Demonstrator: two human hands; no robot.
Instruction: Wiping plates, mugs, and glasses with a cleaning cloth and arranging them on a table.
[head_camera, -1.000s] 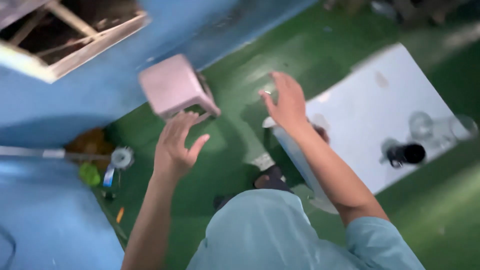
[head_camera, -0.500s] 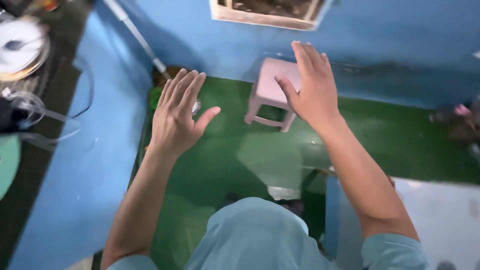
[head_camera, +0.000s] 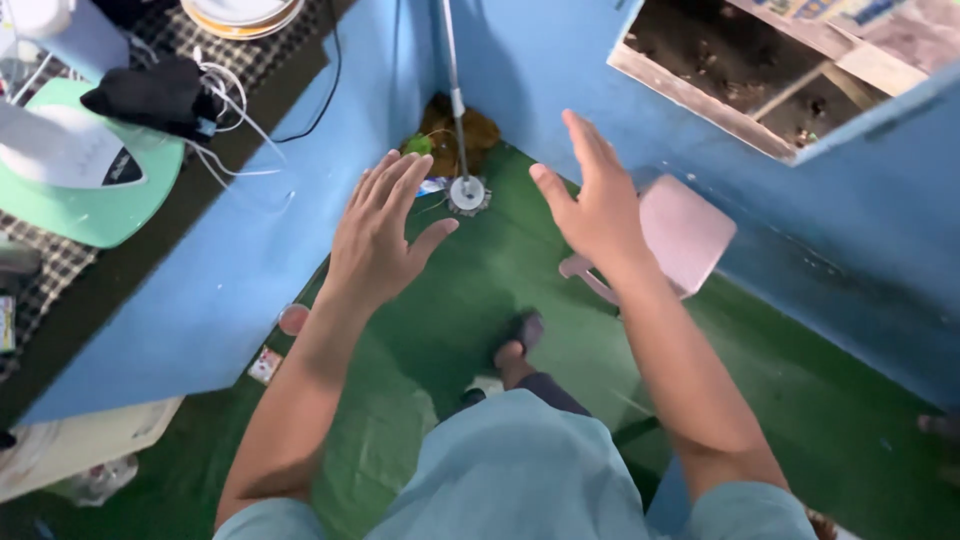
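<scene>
Home room, plastic stool (head_camera: 686, 232), plates (head_camera: 241, 14) (counter)

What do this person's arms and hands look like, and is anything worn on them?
Both arms are bare from short, pale blue-green sleeves down. The left hand and right hand wear no gloves, and no watch, ring or bracelet shows on either.

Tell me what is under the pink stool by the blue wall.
Under the pink stool only green floor shows beside its legs. The seat hides the space beneath it, and the open, empty right hand covers the stool's near corner.
</scene>
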